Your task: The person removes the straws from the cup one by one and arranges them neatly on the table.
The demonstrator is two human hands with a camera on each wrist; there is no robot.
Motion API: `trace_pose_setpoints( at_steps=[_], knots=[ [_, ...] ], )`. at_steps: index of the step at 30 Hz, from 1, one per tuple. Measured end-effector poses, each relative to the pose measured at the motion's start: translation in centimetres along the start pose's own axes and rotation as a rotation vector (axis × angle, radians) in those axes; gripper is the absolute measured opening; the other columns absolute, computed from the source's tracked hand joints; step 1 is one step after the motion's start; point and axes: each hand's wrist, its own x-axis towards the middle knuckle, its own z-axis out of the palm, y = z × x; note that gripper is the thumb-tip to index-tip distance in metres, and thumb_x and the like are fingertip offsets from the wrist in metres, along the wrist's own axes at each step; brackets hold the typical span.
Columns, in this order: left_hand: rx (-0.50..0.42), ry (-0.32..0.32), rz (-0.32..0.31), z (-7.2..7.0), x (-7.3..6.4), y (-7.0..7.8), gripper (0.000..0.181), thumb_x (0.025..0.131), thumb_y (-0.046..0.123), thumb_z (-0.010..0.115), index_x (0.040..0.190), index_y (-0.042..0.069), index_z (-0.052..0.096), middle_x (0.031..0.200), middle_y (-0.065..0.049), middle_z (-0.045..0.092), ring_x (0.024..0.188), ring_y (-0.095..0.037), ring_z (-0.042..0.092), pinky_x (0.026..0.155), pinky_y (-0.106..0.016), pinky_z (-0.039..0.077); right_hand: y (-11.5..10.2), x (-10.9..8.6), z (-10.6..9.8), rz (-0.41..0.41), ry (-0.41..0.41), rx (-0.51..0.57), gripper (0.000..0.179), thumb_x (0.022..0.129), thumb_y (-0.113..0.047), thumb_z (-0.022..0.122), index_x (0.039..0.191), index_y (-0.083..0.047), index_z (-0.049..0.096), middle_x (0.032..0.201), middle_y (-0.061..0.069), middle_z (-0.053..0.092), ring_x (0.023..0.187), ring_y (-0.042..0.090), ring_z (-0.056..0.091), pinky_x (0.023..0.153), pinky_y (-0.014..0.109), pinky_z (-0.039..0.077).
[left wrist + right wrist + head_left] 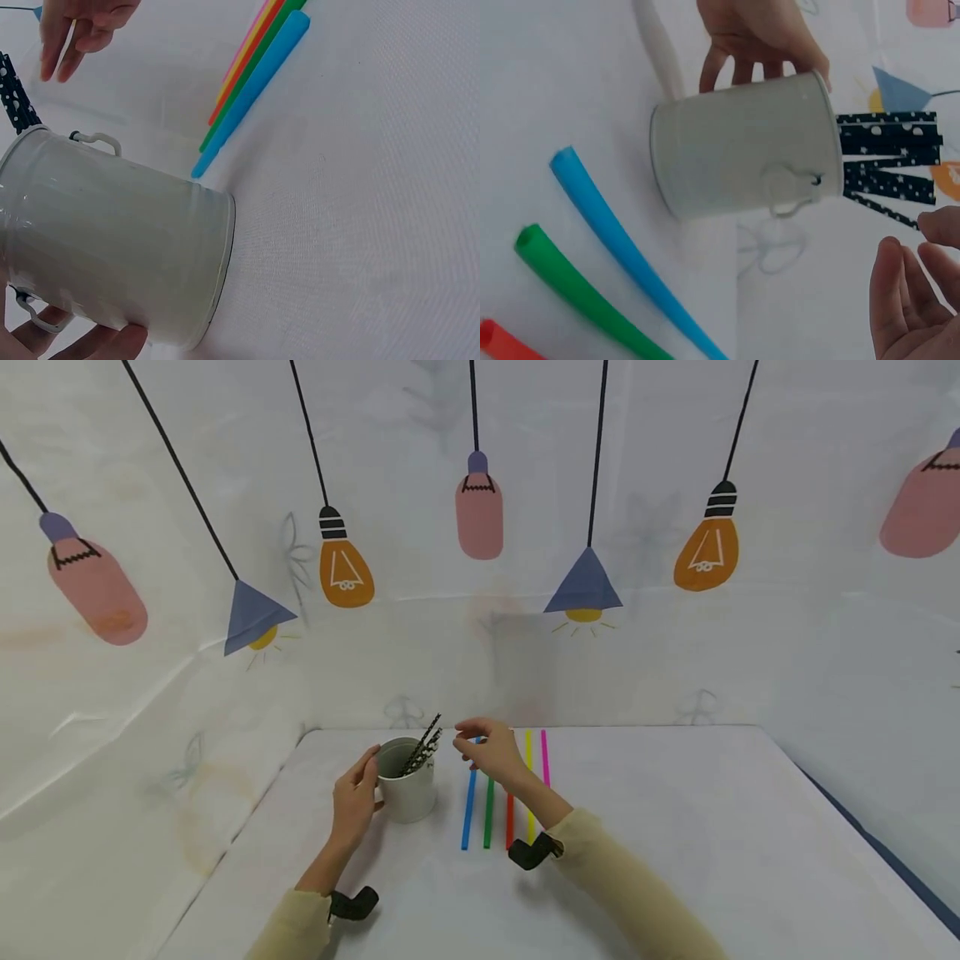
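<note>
Black straws (pixel 421 754) lean in the bucket (pixel 408 795) my left hand (pixel 355 802) grips on the counter (pixel 675 835); my right hand (pixel 491 750), fingers (pixel 888 289) released, hovers beside them, its arm (pixel 545 802) partly hiding the coloured straws (pixel 469 810).

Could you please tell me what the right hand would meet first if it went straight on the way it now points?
Probably the dark patterned straws in the pale bucket; the right hand points their way and looks close, though depth is unclear.
</note>
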Motion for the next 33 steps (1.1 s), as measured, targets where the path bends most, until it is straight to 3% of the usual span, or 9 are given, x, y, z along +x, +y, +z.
trace_pose_setpoints(
  at_steps=[1,7,18,24,29,33],
  knots=[
    [-0.003,0.006,0.000,0.1,0.2,-0.7,0.046,0.103,0.045,0.043,0.141,0.022,0.053,0.109,-0.017,0.054,0.093,-0.023,0.046,0.065,-0.040,0.059,0.6,0.2,0.3,0.003,-0.004,0.000,0.027,0.091,-0.016,0.070,0.117,-0.010,0.068,0.100,0.003,0.066,0.077,0.027,0.066,0.058,0.032,0.057],
    [0.004,0.020,0.023,0.1,0.3,-0.9,0.049,0.102,0.048,0.042,0.142,0.022,0.052,0.108,-0.016,0.055,0.093,-0.022,0.047,0.063,-0.036,0.059,0.3,0.1,1.6,0.009,-0.035,0.024,0.030,0.090,-0.017,0.070,0.119,-0.010,0.067,0.102,0.002,0.068,0.081,0.029,0.067,0.060,0.032,0.058],
    [0.006,0.031,0.027,0.3,0.3,-0.9,0.047,0.103,0.044,0.042,0.141,0.018,0.053,0.113,-0.018,0.056,0.093,-0.022,0.048,0.063,-0.038,0.059,0.3,0.1,3.9,-0.016,-0.057,-0.010,0.028,0.089,-0.009,0.069,0.117,-0.009,0.068,0.102,0.003,0.069,0.071,0.014,0.065,0.056,0.029,0.056],
    [-0.005,0.031,0.019,0.2,0.4,-1.0,0.048,0.103,0.046,0.042,0.141,0.020,0.054,0.113,-0.017,0.057,0.092,-0.023,0.049,0.061,-0.038,0.059,0.4,0.2,4.8,-0.073,-0.090,-0.050,0.019,0.090,-0.007,0.069,0.109,-0.011,0.071,0.099,0.000,0.069,0.069,0.013,0.065,0.054,0.028,0.055],
    [-0.009,0.027,0.026,0.1,0.4,-0.9,0.046,0.103,0.045,0.042,0.140,0.021,0.055,0.110,-0.018,0.056,0.092,-0.023,0.048,0.062,-0.039,0.059,0.5,0.1,5.5,-0.122,-0.112,-0.115,0.019,0.090,-0.008,0.070,0.109,-0.010,0.072,0.100,0.001,0.070,0.070,0.021,0.066,0.054,0.027,0.054],
    [0.007,0.030,0.034,0.1,0.3,-1.0,0.045,0.104,0.042,0.042,0.141,0.019,0.054,0.101,-0.020,0.053,0.091,-0.024,0.049,0.062,-0.039,0.059,0.6,0.0,6.1,-0.186,-0.109,-0.178,0.016,0.089,-0.009,0.071,0.105,-0.009,0.074,0.097,-0.001,0.071,0.075,0.014,0.065,0.060,0.022,0.053]
  ],
)
